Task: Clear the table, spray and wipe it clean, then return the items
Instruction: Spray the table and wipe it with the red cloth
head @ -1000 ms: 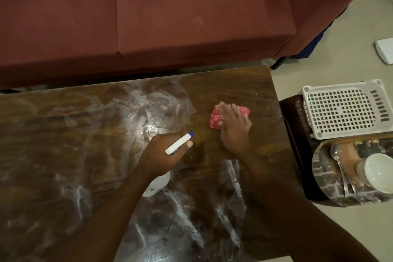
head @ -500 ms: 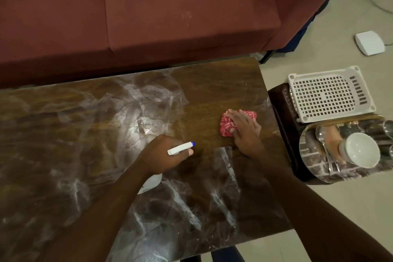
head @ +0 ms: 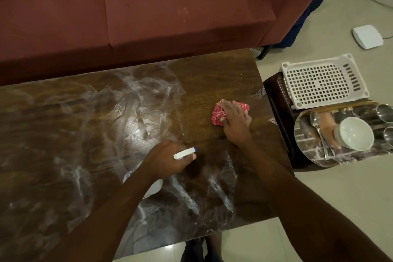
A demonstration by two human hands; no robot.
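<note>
1. On the right half of the wooden table (head: 85,134), your right hand (head: 236,121) lies palm down on a crumpled red cloth (head: 219,112). The fingers are stretched flat and close together, pressing the cloth to the top rather than curling round it.
2. Near the table's middle, on your side, your left hand (head: 168,159) grips a white spray bottle (head: 184,153). The fingers are wrapped round its neck and the blue-tipped nozzle points right, toward the cloth. The bottle's body shows below your wrist, tilted; you cannot tell whether it touches the table.
3. Table surface: white smeared streaks run across the left and near parts. The patch around the cloth shows plain wood grain.
4. Beyond the far edge: a maroon sofa (head: 170,6).
5. Just beside the table's right end: a dark low stand (head: 276,100) carrying a white perforated plastic basket (head: 321,82).
6. Nearer you, partly on that stand: a shiny steel tray (head: 308,155) holding a white bowl (head: 357,134), a spoon (head: 316,121) and steel tumblers (head: 385,112) at its right side.
7. Floor, far right: a small white device (head: 368,36) with a cable.
</note>
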